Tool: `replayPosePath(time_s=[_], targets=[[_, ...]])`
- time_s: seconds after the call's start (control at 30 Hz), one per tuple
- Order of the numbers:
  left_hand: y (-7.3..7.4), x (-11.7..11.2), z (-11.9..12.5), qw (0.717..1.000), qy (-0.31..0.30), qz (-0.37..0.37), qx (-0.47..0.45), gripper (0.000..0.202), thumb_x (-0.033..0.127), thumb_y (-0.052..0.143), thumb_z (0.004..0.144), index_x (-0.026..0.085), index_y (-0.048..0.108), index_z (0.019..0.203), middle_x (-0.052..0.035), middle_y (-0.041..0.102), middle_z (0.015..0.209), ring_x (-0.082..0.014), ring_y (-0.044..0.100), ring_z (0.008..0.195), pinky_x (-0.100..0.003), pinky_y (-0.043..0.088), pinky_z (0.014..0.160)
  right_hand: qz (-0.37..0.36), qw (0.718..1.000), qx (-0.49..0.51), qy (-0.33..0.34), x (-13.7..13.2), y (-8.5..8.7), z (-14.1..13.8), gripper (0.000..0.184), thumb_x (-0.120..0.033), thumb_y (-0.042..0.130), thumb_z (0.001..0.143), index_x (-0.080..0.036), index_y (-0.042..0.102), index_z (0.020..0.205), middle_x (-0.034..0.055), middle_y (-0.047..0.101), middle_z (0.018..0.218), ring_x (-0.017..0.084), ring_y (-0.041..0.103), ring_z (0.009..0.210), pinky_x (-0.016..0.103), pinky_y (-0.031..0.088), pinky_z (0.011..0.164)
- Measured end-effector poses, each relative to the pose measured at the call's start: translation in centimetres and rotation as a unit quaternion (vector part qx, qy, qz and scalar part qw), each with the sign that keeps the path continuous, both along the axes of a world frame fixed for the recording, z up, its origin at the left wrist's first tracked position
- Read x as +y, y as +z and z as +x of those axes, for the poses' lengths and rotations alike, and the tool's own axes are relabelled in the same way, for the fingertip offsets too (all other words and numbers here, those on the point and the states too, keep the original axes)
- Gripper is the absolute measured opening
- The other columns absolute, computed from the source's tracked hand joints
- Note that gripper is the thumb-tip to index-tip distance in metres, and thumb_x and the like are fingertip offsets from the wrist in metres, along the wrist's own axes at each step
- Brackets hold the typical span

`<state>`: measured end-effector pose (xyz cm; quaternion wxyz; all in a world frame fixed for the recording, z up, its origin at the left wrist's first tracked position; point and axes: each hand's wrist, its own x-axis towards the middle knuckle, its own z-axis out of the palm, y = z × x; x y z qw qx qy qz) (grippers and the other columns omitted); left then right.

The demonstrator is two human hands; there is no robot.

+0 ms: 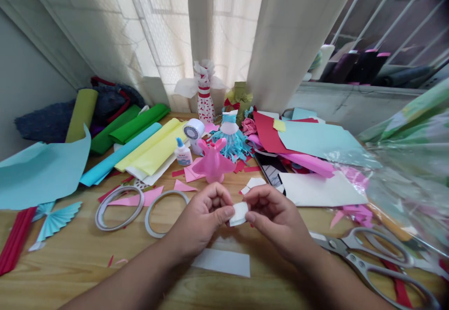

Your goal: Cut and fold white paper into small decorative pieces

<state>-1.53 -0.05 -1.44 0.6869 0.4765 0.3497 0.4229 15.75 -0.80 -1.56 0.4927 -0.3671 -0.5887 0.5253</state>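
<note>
A small white piece of paper [239, 213] is pinched between both hands above the middle of the table. My left hand [208, 216] grips its left edge with thumb and fingers. On the opposite edge my right hand [275, 214] holds it the same way, fingers curled. Below them a white paper strip [224, 262] lies flat on the wood, partly behind my left wrist. Just beyond the hands stands a pink paper figure [214, 162]. Scissors [365, 254] rest beside my right forearm, and a roll of tape [154, 212] lies by my left hand.
Another tape roll [100, 214], a glue bottle [183, 153] and a handheld fan [193, 132] are at the left. Rolled yellow paper [150, 146] lies farther back. Blue sheets [322, 141], a white sheet [319, 189] and a phone [269, 169] are right. A blue fringed figure [229, 139] stands behind.
</note>
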Motion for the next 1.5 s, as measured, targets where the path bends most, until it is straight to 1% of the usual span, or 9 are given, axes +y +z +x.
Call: replayPosePath(time_s=[0.13, 0.27, 0.57, 0.77, 0.97, 1.1, 1.23, 1.37, 1.5], targets=[[0.1, 0.0, 0.1, 1.0, -0.006, -0.004, 0.006, 0.017, 0.025, 0.064, 0.078, 0.017, 0.049, 0.08, 0.0045, 0.052, 0.065, -0.0079, 0.048, 0.06, -0.019, 0.036, 0.057, 0.022, 0.999, -0.027, -0.017, 0.1, -0.1, 0.0, 0.014, -0.01, 0.061, 0.07, -0.019, 0.058, 0.081, 0.0006, 0.059, 0.073, 0.011, 0.057, 0.063, 0.022, 0.048, 0.057], [0.4, -0.1, 0.2, 0.993, 0.037, 0.056, 0.097, 0.014, 0.02, 0.064, 0.075, 0.017, 0.052, 0.082, 0.004, 0.052, 0.07, -0.0092, 0.049, 0.065, -0.02, 0.039, 0.06, 0.022, 0.996, -0.069, -0.044, 0.3, -0.6, 0.1, 0.018, -0.01, 0.059, 0.071, -0.019, 0.058, 0.087, 0.0007, 0.059, 0.073, 0.012, 0.057, 0.064, 0.022, 0.048, 0.055], [0.3, -0.4, -0.1, 0.901, 0.118, 0.272, 0.317, 0.007, 0.021, 0.061, 0.078, 0.019, 0.057, 0.083, 0.0011, 0.062, 0.074, -0.0134, 0.058, 0.068, -0.024, 0.044, 0.063, 0.04, 0.994, -0.062, -0.081, 0.5, -0.7, 0.1, 0.015, -0.016, 0.06, 0.074, -0.019, 0.056, 0.088, 0.0012, 0.06, 0.073, 0.013, 0.06, 0.066, 0.024, 0.051, 0.06], [0.1, -0.4, -0.3, 0.887, 0.124, 0.292, 0.336, 0.014, 0.02, 0.063, 0.077, 0.021, 0.059, 0.091, 0.001, 0.066, 0.078, -0.0141, 0.061, 0.07, -0.025, 0.046, 0.065, 0.057, 0.992, -0.089, -0.072, 0.3, -0.6, 0.0, 0.014, -0.014, 0.06, 0.074, -0.019, 0.056, 0.086, 0.0012, 0.061, 0.074, 0.012, 0.06, 0.064, 0.022, 0.051, 0.055], [0.1, -0.6, -0.2, 0.884, 0.107, 0.287, 0.352, 0.004, 0.02, 0.06, 0.078, 0.019, 0.056, 0.077, 0.0021, 0.063, 0.069, -0.0128, 0.06, 0.064, -0.022, 0.045, 0.059, 0.176, 0.964, -0.172, -0.098, -0.1, -0.1, -0.5, 0.015, -0.008, 0.058, 0.07, -0.019, 0.057, 0.081, 0.0007, 0.062, 0.07, 0.012, 0.061, 0.062, 0.025, 0.051, 0.06], [0.3, -0.7, -0.1, 0.876, 0.093, 0.311, 0.358, 0.007, 0.017, 0.06, 0.077, 0.019, 0.056, 0.072, 0.0026, 0.062, 0.066, -0.0119, 0.058, 0.061, -0.021, 0.043, 0.057, 0.172, 0.958, -0.194, -0.119, -0.2, -0.1, -0.5, 0.013, -0.008, 0.057, 0.071, -0.019, 0.055, 0.077, 0.0, 0.061, 0.067, 0.012, 0.06, 0.06, 0.024, 0.05, 0.056], [0.3, -0.7, -0.1, 0.865, 0.093, 0.334, 0.363, 0.008, 0.013, 0.059, 0.076, 0.018, 0.055, 0.072, 0.0027, 0.062, 0.065, -0.0113, 0.057, 0.06, -0.021, 0.041, 0.057, 0.231, 0.942, -0.22, -0.104, -0.2, -0.2, -0.5, 0.012, -0.008, 0.056, 0.072, -0.02, 0.054, 0.076, -0.0004, 0.06, 0.066, 0.012, 0.058, 0.06, 0.024, 0.048, 0.057], [0.3, -0.8, -0.1, 0.866, 0.081, 0.343, 0.355, 0.008, 0.017, 0.061, 0.078, 0.018, 0.055, 0.072, 0.0022, 0.061, 0.066, -0.0115, 0.057, 0.06, -0.021, 0.041, 0.058, 0.209, 0.927, -0.266, -0.163, 0.4, -0.6, -0.1, 0.012, -0.008, 0.055, 0.073, -0.02, 0.053, 0.073, -0.0001, 0.059, 0.067, 0.013, 0.056, 0.061, 0.026, 0.047, 0.059], [0.4, -0.9, -0.2, 0.866, 0.095, 0.346, 0.348, 0.008, 0.018, 0.059, 0.078, 0.019, 0.055, 0.071, 0.0022, 0.062, 0.064, -0.0114, 0.056, 0.057, -0.021, 0.041, 0.055, 0.185, 0.952, -0.205, -0.133, 0.6, -0.4, 0.5, 0.008, -0.012, 0.054, 0.076, -0.02, 0.054, 0.077, 0.0008, 0.057, 0.071, 0.014, 0.056, 0.065, 0.026, 0.047, 0.06]])
